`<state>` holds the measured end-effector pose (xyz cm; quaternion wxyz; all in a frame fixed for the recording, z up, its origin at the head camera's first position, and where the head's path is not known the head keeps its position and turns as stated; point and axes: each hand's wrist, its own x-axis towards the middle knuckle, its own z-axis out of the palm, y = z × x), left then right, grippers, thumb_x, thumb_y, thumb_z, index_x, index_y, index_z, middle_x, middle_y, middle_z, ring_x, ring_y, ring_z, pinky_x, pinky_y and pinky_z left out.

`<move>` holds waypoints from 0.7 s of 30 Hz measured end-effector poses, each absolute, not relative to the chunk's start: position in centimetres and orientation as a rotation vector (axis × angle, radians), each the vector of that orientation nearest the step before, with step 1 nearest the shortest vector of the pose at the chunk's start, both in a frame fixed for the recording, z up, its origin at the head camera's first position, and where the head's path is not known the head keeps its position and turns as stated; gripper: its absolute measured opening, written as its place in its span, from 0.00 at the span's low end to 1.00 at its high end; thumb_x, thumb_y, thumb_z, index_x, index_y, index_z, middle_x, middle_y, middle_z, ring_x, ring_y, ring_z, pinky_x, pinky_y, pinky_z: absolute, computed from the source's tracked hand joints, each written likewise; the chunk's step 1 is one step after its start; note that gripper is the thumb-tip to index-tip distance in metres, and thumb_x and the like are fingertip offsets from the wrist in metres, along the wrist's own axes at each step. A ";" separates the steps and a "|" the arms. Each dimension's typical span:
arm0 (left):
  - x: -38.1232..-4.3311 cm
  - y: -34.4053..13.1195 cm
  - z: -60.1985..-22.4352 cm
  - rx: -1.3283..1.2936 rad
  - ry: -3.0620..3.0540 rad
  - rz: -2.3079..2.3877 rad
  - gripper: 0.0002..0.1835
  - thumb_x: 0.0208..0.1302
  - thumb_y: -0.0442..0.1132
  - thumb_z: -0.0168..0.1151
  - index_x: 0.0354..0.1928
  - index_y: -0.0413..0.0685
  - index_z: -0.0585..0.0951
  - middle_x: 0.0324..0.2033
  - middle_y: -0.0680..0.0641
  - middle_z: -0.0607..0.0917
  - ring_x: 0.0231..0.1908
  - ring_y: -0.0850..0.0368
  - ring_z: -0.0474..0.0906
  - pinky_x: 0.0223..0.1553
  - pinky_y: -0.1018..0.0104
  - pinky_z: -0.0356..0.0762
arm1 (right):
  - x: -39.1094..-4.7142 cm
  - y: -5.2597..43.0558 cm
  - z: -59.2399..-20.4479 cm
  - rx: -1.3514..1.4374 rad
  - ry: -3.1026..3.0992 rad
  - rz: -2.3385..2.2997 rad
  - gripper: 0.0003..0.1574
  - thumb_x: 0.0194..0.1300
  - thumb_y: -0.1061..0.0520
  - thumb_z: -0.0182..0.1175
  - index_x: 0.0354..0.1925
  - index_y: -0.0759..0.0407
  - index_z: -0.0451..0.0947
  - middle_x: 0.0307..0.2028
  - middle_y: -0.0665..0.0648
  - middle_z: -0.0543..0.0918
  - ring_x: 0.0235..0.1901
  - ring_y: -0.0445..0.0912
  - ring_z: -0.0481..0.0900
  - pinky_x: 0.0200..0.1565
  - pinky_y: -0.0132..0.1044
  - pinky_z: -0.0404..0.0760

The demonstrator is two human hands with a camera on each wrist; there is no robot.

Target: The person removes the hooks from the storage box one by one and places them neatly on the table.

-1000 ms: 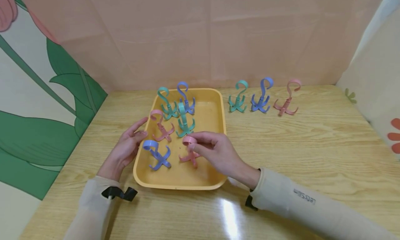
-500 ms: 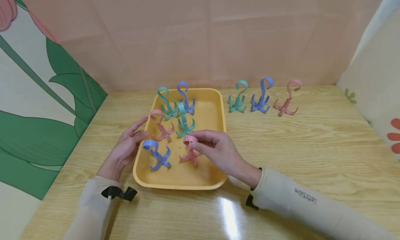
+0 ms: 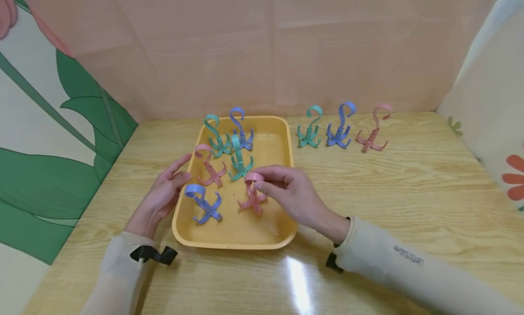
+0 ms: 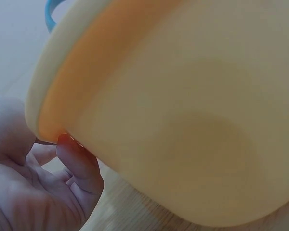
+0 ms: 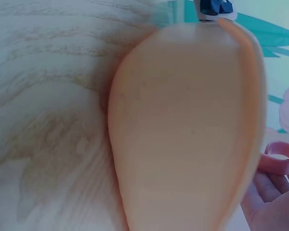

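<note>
The right hand (image 3: 292, 194) pinches the curled top loop of a pink hook (image 3: 252, 193) between thumb and fingertips, so this hand is closed on the hook. The hook stands inside the yellow tray (image 3: 282, 235), near the middle, with its four small arms resting on the tray floor or only just above it; I cannot tell which. It looks like thin, stiff plastic, so I judge it light and smooth, easy to lift, but able to swing or slip if held loosely. The top loop seems the best place to hold, because the lower arms spread out and can catch on neighbours.

The left hand (image 3: 163, 196) touches the tray rim at 9 o'clock with relaxed fingers and grips nothing. In the tray, a blue hook (image 3: 203, 203) lies at 9 o'clock from the pink one, and another pink hook (image 3: 209, 168) at 10 o'clock. At 12 to 1 o'clock on the table (image 3: 409, 187), three more hooks stand in a row.
</note>
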<state>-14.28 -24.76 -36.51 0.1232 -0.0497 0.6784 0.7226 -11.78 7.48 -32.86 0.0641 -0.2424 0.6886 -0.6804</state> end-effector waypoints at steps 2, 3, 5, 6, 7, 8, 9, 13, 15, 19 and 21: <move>-14.3 -24.8 -36.5 -0.141 1.982 2.106 0.33 0.78 0.35 0.50 0.80 0.56 0.55 0.43 0.46 0.80 0.38 0.59 0.82 0.38 0.66 0.84 | -11.8 7.7 -32.5 -0.752 2.085 -2.057 0.14 0.68 0.67 0.64 0.51 0.63 0.85 0.43 0.62 0.87 0.44 0.65 0.84 0.44 0.42 0.86; -14.3 -24.8 -36.5 -0.139 1.983 2.106 0.33 0.78 0.35 0.50 0.80 0.56 0.55 0.43 0.46 0.80 0.38 0.59 0.82 0.38 0.66 0.84 | -11.9 7.9 -32.3 -0.764 2.079 -2.065 0.13 0.68 0.67 0.64 0.51 0.64 0.85 0.43 0.62 0.87 0.43 0.66 0.83 0.43 0.42 0.86; -14.3 -24.8 -36.5 -0.133 1.976 2.111 0.33 0.78 0.35 0.50 0.80 0.56 0.54 0.43 0.46 0.80 0.38 0.59 0.82 0.38 0.65 0.84 | -11.9 8.1 -31.9 -0.782 2.073 -2.082 0.14 0.67 0.68 0.64 0.51 0.65 0.84 0.43 0.62 0.87 0.42 0.67 0.83 0.42 0.43 0.86; -14.3 -24.8 -36.5 -0.129 1.970 2.116 0.33 0.78 0.35 0.50 0.80 0.55 0.54 0.43 0.46 0.80 0.38 0.59 0.82 0.38 0.65 0.84 | -11.9 8.3 -31.7 -0.791 2.074 -2.088 0.14 0.67 0.68 0.64 0.51 0.65 0.84 0.43 0.61 0.87 0.41 0.67 0.83 0.42 0.43 0.86; -14.3 -24.8 -36.5 -0.126 1.963 2.121 0.33 0.78 0.35 0.50 0.80 0.55 0.54 0.43 0.46 0.80 0.39 0.59 0.82 0.39 0.65 0.84 | -12.0 8.4 -31.5 -0.793 2.084 -2.090 0.14 0.67 0.68 0.64 0.51 0.65 0.84 0.44 0.60 0.88 0.41 0.66 0.83 0.42 0.44 0.86; -14.3 -24.8 -36.5 -0.126 1.957 2.126 0.33 0.78 0.35 0.50 0.80 0.55 0.54 0.43 0.46 0.80 0.39 0.59 0.82 0.38 0.65 0.84 | -12.0 8.6 -31.3 -0.795 2.099 -2.086 0.13 0.67 0.68 0.64 0.51 0.65 0.84 0.44 0.59 0.88 0.41 0.65 0.84 0.42 0.44 0.86; -14.2 -24.8 -36.5 -0.125 1.952 2.129 0.33 0.78 0.35 0.50 0.80 0.55 0.54 0.43 0.46 0.80 0.39 0.59 0.82 0.39 0.65 0.84 | -12.0 8.7 -31.1 -0.796 2.112 -2.083 0.13 0.67 0.68 0.64 0.51 0.65 0.84 0.44 0.59 0.88 0.42 0.64 0.84 0.42 0.45 0.86; -14.2 -24.8 -36.6 -0.129 1.946 2.132 0.33 0.78 0.35 0.50 0.80 0.55 0.54 0.43 0.47 0.81 0.40 0.59 0.82 0.40 0.65 0.84 | -11.9 9.3 -30.3 -0.802 2.164 -2.062 0.14 0.68 0.67 0.64 0.51 0.65 0.84 0.45 0.58 0.88 0.42 0.61 0.85 0.43 0.45 0.86; -14.2 -24.8 -36.6 -0.129 1.949 2.130 0.33 0.78 0.35 0.50 0.80 0.55 0.54 0.43 0.47 0.81 0.40 0.59 0.82 0.40 0.65 0.84 | -11.9 9.6 -30.0 -0.814 2.165 -2.070 0.14 0.67 0.68 0.64 0.51 0.66 0.84 0.45 0.58 0.88 0.41 0.61 0.85 0.43 0.45 0.86; -14.2 -24.8 -36.5 -0.126 1.943 2.132 0.33 0.78 0.35 0.50 0.80 0.54 0.54 0.42 0.47 0.81 0.38 0.60 0.82 0.38 0.66 0.84 | -11.9 10.4 -29.3 -0.858 2.177 -2.099 0.14 0.66 0.70 0.64 0.51 0.68 0.84 0.45 0.60 0.87 0.43 0.56 0.86 0.44 0.42 0.86; -14.2 -24.8 -36.5 -0.126 1.936 2.138 0.33 0.78 0.34 0.50 0.80 0.54 0.54 0.41 0.47 0.81 0.38 0.60 0.82 0.37 0.66 0.84 | -11.9 10.8 -29.0 -0.880 2.211 -2.097 0.14 0.67 0.69 0.64 0.51 0.68 0.84 0.45 0.60 0.88 0.44 0.55 0.86 0.45 0.41 0.85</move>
